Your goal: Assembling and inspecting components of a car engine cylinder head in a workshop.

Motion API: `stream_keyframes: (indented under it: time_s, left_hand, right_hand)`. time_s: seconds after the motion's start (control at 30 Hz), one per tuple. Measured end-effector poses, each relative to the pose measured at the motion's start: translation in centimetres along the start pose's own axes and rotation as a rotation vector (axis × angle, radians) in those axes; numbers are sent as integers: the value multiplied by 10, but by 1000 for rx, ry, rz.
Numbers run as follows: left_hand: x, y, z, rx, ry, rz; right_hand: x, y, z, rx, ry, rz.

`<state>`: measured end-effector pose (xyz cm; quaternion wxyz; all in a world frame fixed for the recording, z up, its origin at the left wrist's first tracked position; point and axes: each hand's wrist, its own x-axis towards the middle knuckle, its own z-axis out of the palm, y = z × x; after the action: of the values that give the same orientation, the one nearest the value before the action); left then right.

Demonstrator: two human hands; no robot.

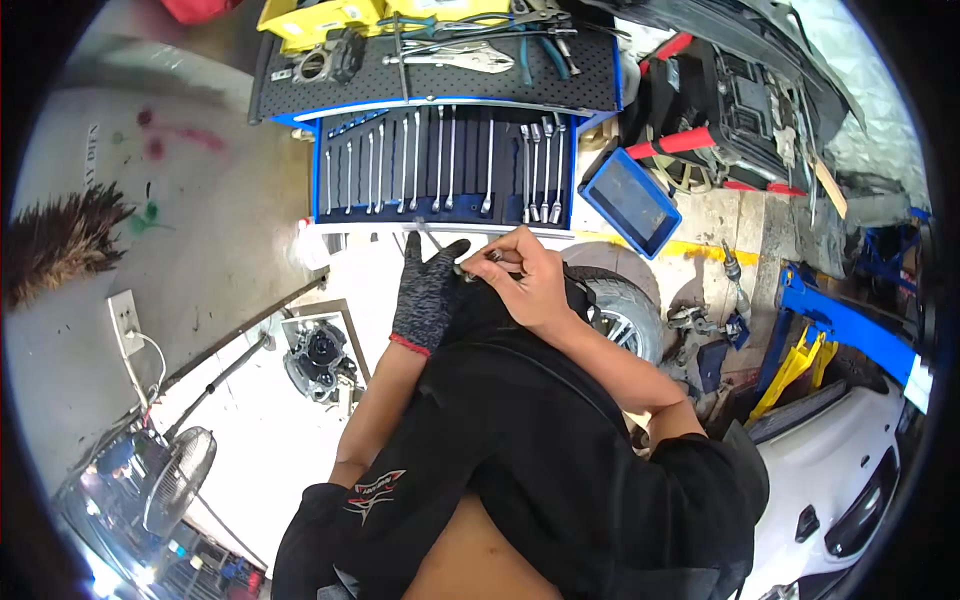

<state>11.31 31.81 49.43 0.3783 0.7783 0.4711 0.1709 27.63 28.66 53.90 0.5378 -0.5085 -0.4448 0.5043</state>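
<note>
My left hand (425, 295), in a dark grey knit glove with a red cuff, is just in front of the open tool drawer. Its thumb and forefinger are spread apart, and I see nothing held in it. A thin grey strip shows between those fingertips; I cannot make out what it is. Bare and close beside it, my right hand (530, 278) has its fingers closed in a pinch around a small dark metal piece (494, 256), mostly hidden by the fingers. Ahead of both hands, several combination wrenches (404, 165) lie in rows in the drawer (465, 200).
Locking pliers (470, 58), other hand tools and yellow bins (320, 22) sit on the cabinet top (285, 95). To the right are a blue tray (632, 203), a wheel (625, 310) and a blue metal frame (840, 320). A fan (180, 480) stands lower left.
</note>
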Motion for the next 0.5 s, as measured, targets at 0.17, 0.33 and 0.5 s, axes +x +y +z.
stream_keyframes:
  time_s: [0.17, 0.33, 0.5]
  left_hand:
    - [2, 2, 5, -713, -61, -448]
    - [-25, -11, 2, -1425, -39, -704]
    - [-40, -11, -11, -1072, -164, -568]
  right_hand:
    - [13, 15, 10, 88, 66, 181]
    - [29, 19, 19, 76, 6, 294]
    - [36, 33, 30, -16, -116, 241]
